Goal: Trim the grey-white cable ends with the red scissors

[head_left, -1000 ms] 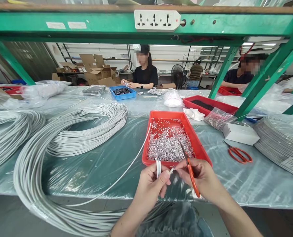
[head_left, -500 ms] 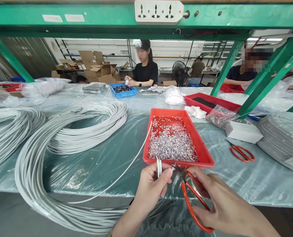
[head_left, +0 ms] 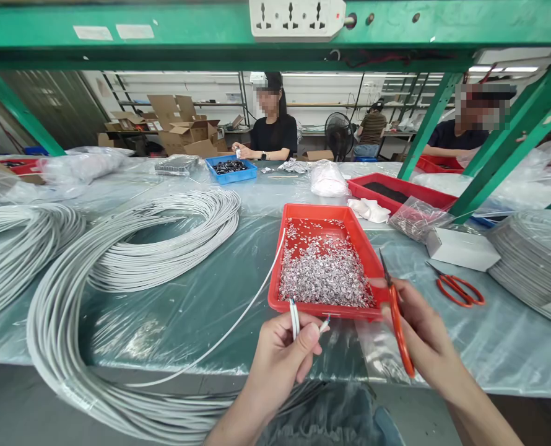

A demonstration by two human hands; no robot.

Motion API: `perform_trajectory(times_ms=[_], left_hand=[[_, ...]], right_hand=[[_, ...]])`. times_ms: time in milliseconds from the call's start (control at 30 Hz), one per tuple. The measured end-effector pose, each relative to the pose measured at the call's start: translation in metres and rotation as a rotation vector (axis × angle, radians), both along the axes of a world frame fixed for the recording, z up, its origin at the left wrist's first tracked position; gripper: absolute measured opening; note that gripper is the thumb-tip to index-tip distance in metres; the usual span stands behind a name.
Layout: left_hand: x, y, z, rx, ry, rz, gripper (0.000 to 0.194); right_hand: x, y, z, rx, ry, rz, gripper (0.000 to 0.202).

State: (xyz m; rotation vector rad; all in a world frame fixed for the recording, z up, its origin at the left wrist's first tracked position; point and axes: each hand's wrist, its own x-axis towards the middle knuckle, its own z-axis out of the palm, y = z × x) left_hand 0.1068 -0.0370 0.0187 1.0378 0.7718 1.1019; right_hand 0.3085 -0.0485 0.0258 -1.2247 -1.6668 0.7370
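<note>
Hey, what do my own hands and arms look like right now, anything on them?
Your left hand and right hand are bare: no gloves, and no rings that I can see. No sleeve, watch or bracelet shows on the visible part of either forearm.

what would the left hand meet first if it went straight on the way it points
Probably the near rim of the red tray, just ahead of the left hand. The hand's height is unclear, so it might pass over.
</note>
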Motion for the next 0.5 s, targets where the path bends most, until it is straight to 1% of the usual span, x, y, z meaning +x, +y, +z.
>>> perform_trajectory(times_ms=[133, 200, 233, 333, 433, 500], left_hand=[[0.001, 0.003, -0.001, 0.015, 0.001, 0.01, 0.038], [0.001, 0.004, -0.002, 0.022, 0.01, 0.011, 0.039], [0.001, 0.004, -0.003, 0.02, 0.015, 0.008, 0.04], [0.0, 0.003, -0.002, 0.007, 0.035, -0.004, 0.043], [0.0, 0.002, -0.001, 0.044, 0.077, 0.001, 0.043], [0.002, 0.001, 0.001, 0.095, 0.121, 0.018, 0.042]], right_hand=[[-0.01, 0.001, 0.0, -0.152, 0.112, 0.209, 0.032], [-0.018, -0.001, 0.003, -0.197, 0.154, 0.298, 0.031], [-0.021, -0.001, 0.005, -0.206, 0.172, 0.328, 0.033], [-0.027, -0.002, 0.011, -0.248, 0.228, 0.331, 0.041], [-0.031, 0.002, 0.015, -0.309, 0.289, 0.243, 0.029], [-0.034, 0.005, 0.016, -0.316, 0.311, 0.201, 0.03]])
